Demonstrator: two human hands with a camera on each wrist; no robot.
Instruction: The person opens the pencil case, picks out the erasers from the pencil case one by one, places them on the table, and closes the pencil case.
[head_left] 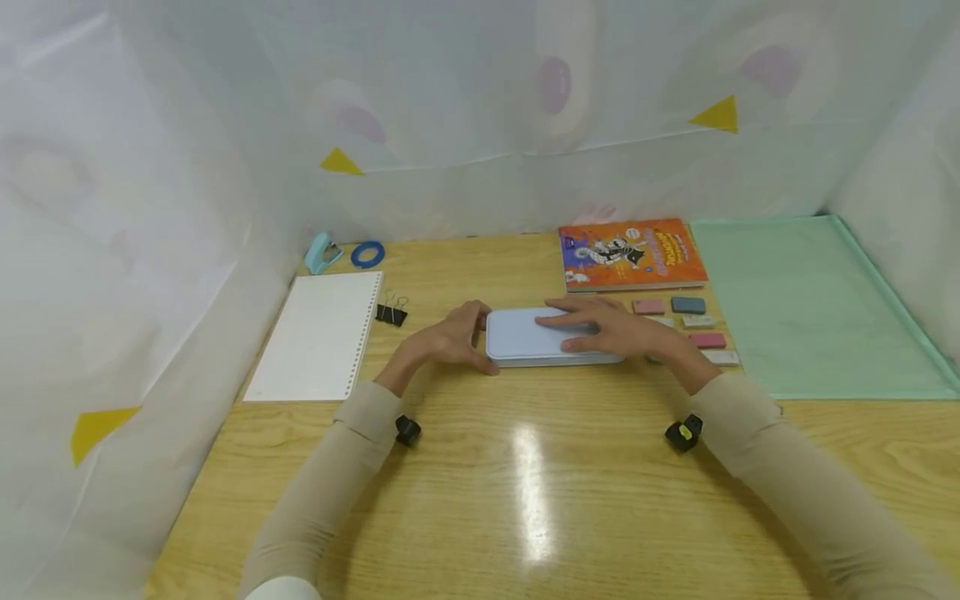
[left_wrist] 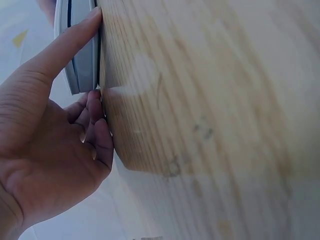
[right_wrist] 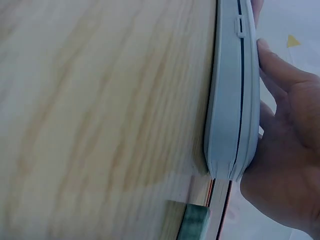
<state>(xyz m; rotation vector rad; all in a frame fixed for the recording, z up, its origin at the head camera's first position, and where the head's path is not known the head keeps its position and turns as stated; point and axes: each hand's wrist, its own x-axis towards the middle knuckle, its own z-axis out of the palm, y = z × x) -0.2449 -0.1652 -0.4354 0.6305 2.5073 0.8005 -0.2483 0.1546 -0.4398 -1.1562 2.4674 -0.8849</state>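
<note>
A pale blue pencil case (head_left: 517, 333), its lid closed, lies flat on the wooden table in the middle. My left hand (head_left: 452, 335) holds its left end, the thumb along the front side and the other fingers curled at the end and behind. Spread over the right part of the lid are the fingers of my right hand (head_left: 611, 327), fairly straight and resting on top. In the right wrist view the front side of the case shows a dark seam and a small clasp (right_wrist: 241, 26).
Left are a spiral notebook (head_left: 315, 337), black binder clips (head_left: 392, 314), a light blue stapler (head_left: 320, 252) and a blue tape roll (head_left: 367, 254). Behind right lies an orange book (head_left: 633, 254); several erasers (head_left: 707, 340) sit beside a green mat (head_left: 817, 308). Patterned sheeting (head_left: 480, 100) surrounds the table.
</note>
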